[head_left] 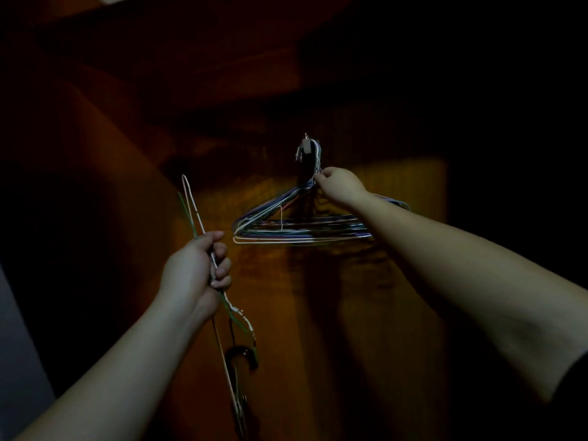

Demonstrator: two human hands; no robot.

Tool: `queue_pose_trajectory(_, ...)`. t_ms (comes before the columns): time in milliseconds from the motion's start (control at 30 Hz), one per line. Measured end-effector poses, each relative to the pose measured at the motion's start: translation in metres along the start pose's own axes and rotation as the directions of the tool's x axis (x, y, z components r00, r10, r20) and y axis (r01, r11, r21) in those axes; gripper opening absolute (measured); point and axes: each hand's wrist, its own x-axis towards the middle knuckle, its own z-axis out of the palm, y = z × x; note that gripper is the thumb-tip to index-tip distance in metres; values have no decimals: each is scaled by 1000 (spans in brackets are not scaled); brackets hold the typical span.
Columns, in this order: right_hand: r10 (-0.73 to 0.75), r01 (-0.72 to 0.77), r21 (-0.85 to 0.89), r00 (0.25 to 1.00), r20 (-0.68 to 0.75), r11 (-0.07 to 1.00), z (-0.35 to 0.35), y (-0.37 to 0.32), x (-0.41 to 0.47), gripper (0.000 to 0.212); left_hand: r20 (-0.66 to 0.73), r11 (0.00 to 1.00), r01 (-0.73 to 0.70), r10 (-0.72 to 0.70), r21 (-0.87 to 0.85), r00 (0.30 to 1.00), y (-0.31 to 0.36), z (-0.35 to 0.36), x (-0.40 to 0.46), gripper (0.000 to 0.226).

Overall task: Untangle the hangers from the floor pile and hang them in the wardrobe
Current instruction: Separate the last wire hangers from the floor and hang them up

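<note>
Left hand (pixel 194 268) nearest, fingers (pixel 222 270) curled round few loose wire hangers (pixel 191 205), white and green, held edge-on, hooks hanging below fist, low left of peg; right hand (pixel 340 186) farther in, fingers pinching necks of hung hanger bunch (pixel 296 224) just under peg (pixel 307 146); bunch hooked on peg, multicoloured wires stacked close; behind, brown wardrobe panel (pixel 397 186), dim, detail lost in dark
</note>
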Motion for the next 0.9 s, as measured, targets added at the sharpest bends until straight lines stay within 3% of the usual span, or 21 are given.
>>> queue_pose_trajectory(733,-30,-14,-387,994,-107,922,-10,-10,0,27,54,998,60,-58,-29,997,5,-10,-20,15)
queue_pose_trajectory(833,-154,47,-444,966,-208,895,-8,-19,-9,41,74,997,82,-80,-13,994,6,-13,-22,15)
queue_pose_trajectory(900,-261,171,-365,942,-212,915,-3,-33,-26,40,85,994,105,-105,8,991,5,-17,-23,16)
